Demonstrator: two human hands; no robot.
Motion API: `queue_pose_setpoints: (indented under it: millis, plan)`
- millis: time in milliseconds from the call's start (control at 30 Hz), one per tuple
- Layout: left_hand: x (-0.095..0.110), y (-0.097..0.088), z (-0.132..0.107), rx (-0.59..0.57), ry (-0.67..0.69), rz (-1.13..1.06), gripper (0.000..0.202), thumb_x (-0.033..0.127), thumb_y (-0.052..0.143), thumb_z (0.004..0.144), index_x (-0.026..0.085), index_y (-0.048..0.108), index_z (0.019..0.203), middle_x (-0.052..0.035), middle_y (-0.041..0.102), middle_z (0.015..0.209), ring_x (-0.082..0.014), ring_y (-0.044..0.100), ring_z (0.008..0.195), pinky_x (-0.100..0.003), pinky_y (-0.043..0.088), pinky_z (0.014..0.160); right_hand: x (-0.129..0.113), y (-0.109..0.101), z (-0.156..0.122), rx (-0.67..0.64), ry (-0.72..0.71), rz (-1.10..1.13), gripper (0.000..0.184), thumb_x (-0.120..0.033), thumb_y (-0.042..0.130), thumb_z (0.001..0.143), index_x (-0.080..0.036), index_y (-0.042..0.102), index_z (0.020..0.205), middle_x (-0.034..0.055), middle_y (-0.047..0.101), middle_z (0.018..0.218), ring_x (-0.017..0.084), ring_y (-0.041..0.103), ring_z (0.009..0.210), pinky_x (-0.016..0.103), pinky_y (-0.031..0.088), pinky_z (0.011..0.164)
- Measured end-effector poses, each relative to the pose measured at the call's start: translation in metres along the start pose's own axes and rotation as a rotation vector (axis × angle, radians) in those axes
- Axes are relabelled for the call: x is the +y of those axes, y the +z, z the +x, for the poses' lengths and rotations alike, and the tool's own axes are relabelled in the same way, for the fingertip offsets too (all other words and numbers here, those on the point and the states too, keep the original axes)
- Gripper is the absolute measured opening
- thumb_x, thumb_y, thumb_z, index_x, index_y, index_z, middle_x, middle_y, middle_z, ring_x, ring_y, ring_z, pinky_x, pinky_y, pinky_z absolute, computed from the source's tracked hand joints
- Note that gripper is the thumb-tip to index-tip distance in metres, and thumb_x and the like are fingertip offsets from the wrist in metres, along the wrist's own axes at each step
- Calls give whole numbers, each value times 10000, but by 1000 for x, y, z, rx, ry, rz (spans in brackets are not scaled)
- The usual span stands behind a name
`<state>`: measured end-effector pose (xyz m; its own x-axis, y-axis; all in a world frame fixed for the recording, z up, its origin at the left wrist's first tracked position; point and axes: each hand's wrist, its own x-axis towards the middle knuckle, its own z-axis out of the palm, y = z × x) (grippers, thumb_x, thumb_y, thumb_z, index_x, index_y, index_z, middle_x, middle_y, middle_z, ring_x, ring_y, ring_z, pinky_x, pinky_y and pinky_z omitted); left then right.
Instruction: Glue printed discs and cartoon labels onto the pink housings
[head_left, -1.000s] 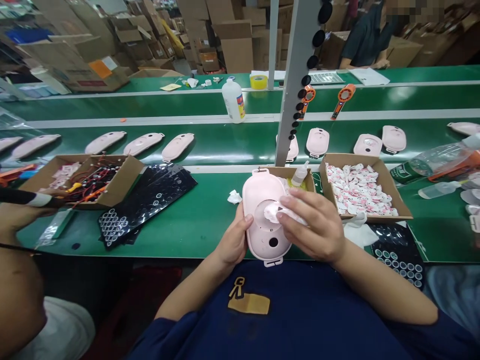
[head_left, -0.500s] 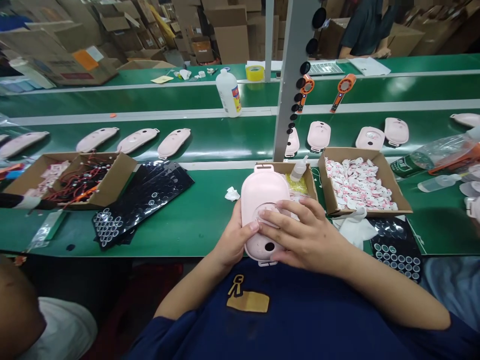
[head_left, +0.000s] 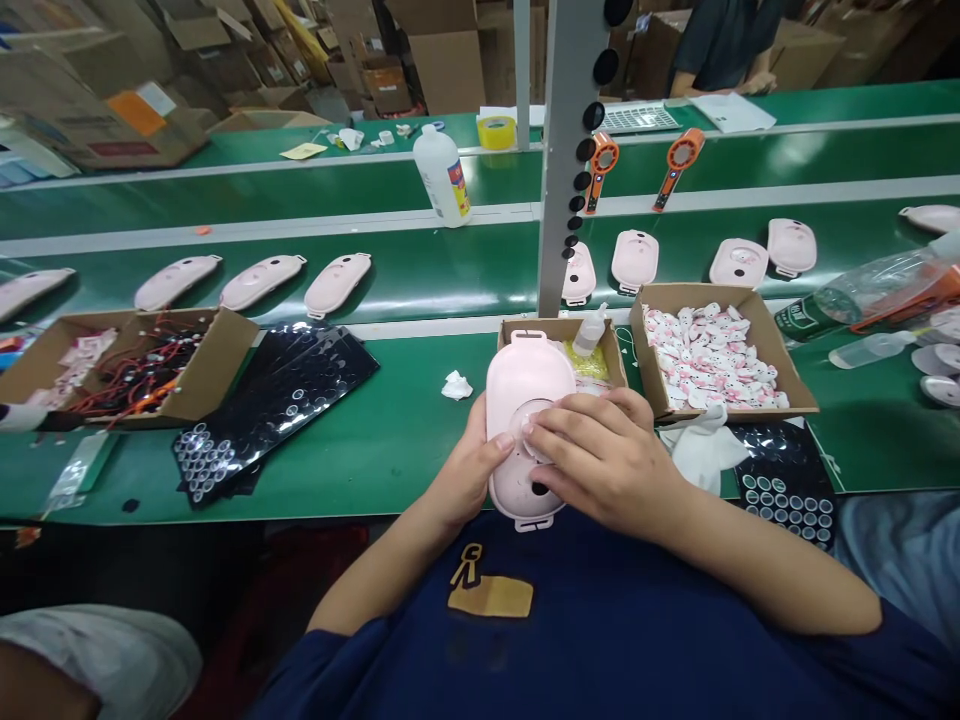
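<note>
The casing [head_left: 529,385] is pale pink, the bench [head_left: 405,440] green.

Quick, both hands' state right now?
Left hand: closed, holding the pink case by its edge.
Right hand: laid over the case's face; whether it grips anything cannot be told.

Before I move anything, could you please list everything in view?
Held case: one, pink, centre
Other cases: about nine, pink, middle strip
Parts boxes: several, brown, front bench
Ringed sheets: several, black, front bench
Scrap: one, white, front bench
Cloth: one, white, right
Bottles: several, white or clear, scattered
Tape roll: one, yellow, back
Handheld devices: two, orange, back
Cartons: many, brown, background
Post: one, grey, centre
Left hand: one, bare, case edge
Right hand: one, bare, over case
</note>
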<state>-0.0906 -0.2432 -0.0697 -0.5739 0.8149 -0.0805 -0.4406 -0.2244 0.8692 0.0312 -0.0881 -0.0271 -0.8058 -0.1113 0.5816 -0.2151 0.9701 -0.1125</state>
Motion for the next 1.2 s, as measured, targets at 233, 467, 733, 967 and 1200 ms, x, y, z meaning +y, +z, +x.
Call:
queue_pose_setpoints:
  millis: [233, 467, 733, 967, 1200]
  plan:
    - [0, -1, 4, -15, -56, -26, 595, 475, 718, 843, 185, 525, 1325, -110, 667, 1249, -327, 601, 1184, -425, 475, 979, 6, -11, 3, 64, -103, 235, 191, -147, 494, 993, -185, 666, 1067, 12, 771, 1092, 201, 666, 1100, 420, 379, 1014]
    - [5, -1, -1, -89, 41, -58, 570, 416, 782, 810, 285, 574, 1324, -51, 651, 1301, -270, 598, 1196, -369, 490, 984, 28, -7, 3, -114, -242, 308, 322, -136, 512, 922, -215, 642, 1207, -12, 698, 1292, 221, 479, 1392, 513, 7, 1253]
    - [-4, 10, -1, 67, 4, -68, 511, 380, 812, 774, 246, 611, 1224, -68, 712, 1168, -273, 667, 1069, -377, 543, 897, 35, -1, 5, -47, -398, 283, 281, -196, 493, 909, -228, 699, 1098, -71, 724, 1228, 197, 495, 1350, 452, -85, 1266]
    - [-6, 7, -3, 81, 89, -43, 567, 361, 849, 719, 208, 600, 1204, -92, 733, 1132, -272, 689, 1016, -374, 551, 874, 29, -5, -7, 13, -298, 145, 301, -266, 551, 880, -279, 700, 1141, -57, 746, 1162, 193, 549, 1184, 456, 152, 1250]
    - [-8, 11, -5, 54, 88, -44, 558, 357, 837, 738, 222, 591, 1220, -78, 718, 1142, -258, 681, 996, -381, 544, 879, 33, -24, 1, -183, -400, 216, 386, -171, 488, 874, -221, 670, 1210, -50, 682, 1313, 178, 473, 1376, 433, 190, 1245]
